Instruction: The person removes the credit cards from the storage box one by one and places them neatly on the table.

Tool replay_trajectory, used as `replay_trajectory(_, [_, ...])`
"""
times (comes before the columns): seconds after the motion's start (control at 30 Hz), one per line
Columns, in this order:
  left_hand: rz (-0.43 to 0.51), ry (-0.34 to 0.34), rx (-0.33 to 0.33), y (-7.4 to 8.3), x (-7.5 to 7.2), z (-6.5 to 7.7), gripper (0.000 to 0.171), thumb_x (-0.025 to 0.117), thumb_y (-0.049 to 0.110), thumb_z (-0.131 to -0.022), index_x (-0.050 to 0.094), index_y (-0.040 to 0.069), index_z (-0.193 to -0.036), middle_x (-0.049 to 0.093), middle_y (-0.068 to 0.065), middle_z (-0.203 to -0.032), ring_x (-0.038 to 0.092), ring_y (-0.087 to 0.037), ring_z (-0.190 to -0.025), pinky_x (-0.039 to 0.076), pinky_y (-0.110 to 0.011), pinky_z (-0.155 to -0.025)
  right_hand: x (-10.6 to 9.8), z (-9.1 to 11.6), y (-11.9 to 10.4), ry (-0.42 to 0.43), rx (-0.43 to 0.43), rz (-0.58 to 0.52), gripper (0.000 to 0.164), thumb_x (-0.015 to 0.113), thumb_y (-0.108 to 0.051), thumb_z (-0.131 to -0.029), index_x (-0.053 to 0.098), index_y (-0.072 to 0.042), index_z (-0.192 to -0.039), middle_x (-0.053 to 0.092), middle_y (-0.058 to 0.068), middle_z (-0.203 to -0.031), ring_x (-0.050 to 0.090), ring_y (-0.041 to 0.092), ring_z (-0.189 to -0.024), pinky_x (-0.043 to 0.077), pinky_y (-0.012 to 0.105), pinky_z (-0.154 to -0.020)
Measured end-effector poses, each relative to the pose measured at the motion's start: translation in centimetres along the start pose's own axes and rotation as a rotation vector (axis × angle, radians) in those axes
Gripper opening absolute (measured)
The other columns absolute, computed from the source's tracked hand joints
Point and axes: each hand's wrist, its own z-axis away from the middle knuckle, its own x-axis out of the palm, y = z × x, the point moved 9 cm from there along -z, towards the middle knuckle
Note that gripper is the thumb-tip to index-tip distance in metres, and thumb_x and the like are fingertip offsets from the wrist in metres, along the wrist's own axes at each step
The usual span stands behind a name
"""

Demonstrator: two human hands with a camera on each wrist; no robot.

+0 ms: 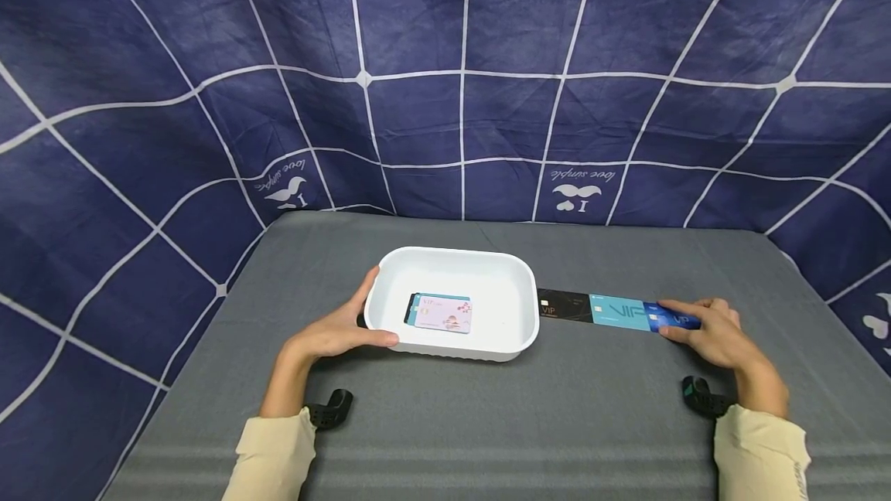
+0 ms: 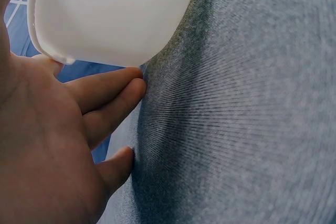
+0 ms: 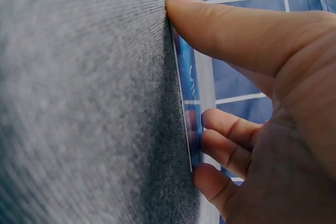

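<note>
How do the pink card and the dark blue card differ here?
The pink card lies in the white tray, the dark blue card outside it on the gray surface. The right hand holds the dark blue card; neither hand touches the pink card. Both lie flat.

A white tray (image 1: 497, 304) with rounded corners stands upright, its end gripped by the left hand (image 1: 337, 332); a blue VIP card (image 1: 678, 318) lies flat, printed face up, partly beneath the right hand (image 1: 718, 336).

In the basin (image 1: 501, 315) lay a card stack (image 1: 443, 315), at its left end my left hand (image 1: 339, 328), to its right a card row (image 1: 616, 311) and my right hand (image 1: 717, 336).
</note>
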Motion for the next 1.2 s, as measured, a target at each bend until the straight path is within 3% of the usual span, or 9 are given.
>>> replay_trajectory(0.3, [-0.009,-0.006,-0.008,-0.1,0.0,0.0,0.123,0.083,0.038,-0.078,-0.009,0.024,-0.159,-0.002,-0.013,-0.163,0.007,-0.036,-0.145,0.01,-0.062,-0.111,-1.1,-0.2,-1.0,0.128,-0.015,-0.029,0.051,0.07,-0.03,-0.092,0.059,0.008,-0.125,0.053,0.039,-0.115,0.037,0.05,-0.108,0.023,0.062,-0.085])
replay_trajectory(0.4, [-0.015,-0.004,-0.01,-0.2,0.0,0.0,0.123,0.083,0.038,-0.078,-0.009,0.024,-0.159,-0.001,-0.013,-0.163,0.008,-0.036,-0.145,0.01,-0.063,-0.111,-2.1,-0.4,-2.1,0.201,0.021,-0.084,0.051,0.064,-0.033,-0.096,0.06,0.01,-0.123,0.053,0.038,-0.118,0.043,0.05,-0.108,0.03,0.063,-0.086])
replay_trajectory(0.5, [-0.016,-0.002,-0.005,-0.1,0.0,0.0,0.123,0.083,0.038,-0.078,-0.009,0.025,-0.159,-0.001,-0.013,-0.163,0.008,-0.036,-0.145,0.01,-0.063,-0.111,-3.0,-0.6,-4.2,0.284,0.025,-0.135,0.047,0.061,-0.032,-0.099,0.062,0.009,-0.121,0.057,0.032,-0.114,0.052,0.043,-0.099,0.042,0.055,-0.076])
replay_trajectory(0.63, [-0.013,-0.002,-0.002,-0.2,0.0,-0.1,0.123,0.083,0.037,-0.078,-0.009,0.026,-0.159,-0.001,-0.014,-0.163,0.008,-0.036,-0.145,0.011,-0.063,-0.111,-3.7,-1.0,-9.0,0.423,-0.105,-0.183,0.028,0.067,-0.021,-0.096,0.07,0.004,-0.11,0.065,0.016,-0.096,0.055,0.018,-0.083,0.043,0.027,-0.069])
replay_trajectory(0.73, [-0.011,-0.001,-0.006,-0.3,0.0,0.0,0.123,0.083,0.037,-0.078,-0.009,0.025,-0.159,-0.002,-0.014,-0.163,0.008,-0.036,-0.145,0.01,-0.063,-0.111,-3.4,-1.1,-14.0,0.507,-0.26,-0.216,0.013,0.073,-0.01,-0.09,0.073,0.001,-0.099,0.065,0.007,-0.085,0.052,0.01,-0.075,0.039,0.017,-0.067])
replay_trajectory(0.87, [-0.008,0.002,-0.016,-0.3,-0.1,0.3,0.124,0.084,0.037,-0.077,-0.009,0.023,-0.159,-0.001,-0.013,-0.163,0.009,-0.035,-0.144,0.011,-0.062,-0.111,-1.7,-0.9,-20.9,0.525,-0.438,-0.273,0.009,0.076,-0.006,-0.086,0.075,-0.004,-0.094,0.066,0.002,-0.084,0.054,0.016,-0.077,0.041,0.023,-0.069])
replay_trajectory(0.97, [0.008,-0.001,-0.013,-0.2,0.0,0.3,0.124,0.084,0.036,-0.077,-0.008,0.023,-0.159,0.0,-0.012,-0.164,0.01,-0.033,-0.144,0.011,-0.061,-0.112,0.2,-0.4,-24.9,0.497,-0.506,-0.316,0.014,0.077,-0.01,-0.086,0.075,-0.006,-0.099,0.066,0.001,-0.092,0.055,0.018,-0.085,0.042,0.03,-0.073])
replay_trajectory(1.2, [0.015,-0.009,-0.005,0.2,0.1,0.2,0.124,0.084,0.036,-0.077,-0.008,0.021,-0.159,0.0,-0.01,-0.164,0.01,-0.032,-0.144,0.011,-0.058,-0.113,4.2,-0.3,-29.7,0.428,-0.533,-0.36,0.022,0.08,-0.016,-0.083,0.075,-0.008,-0.103,0.061,0.003,-0.098,0.055,0.018,-0.096,0.044,0.039,-0.084])
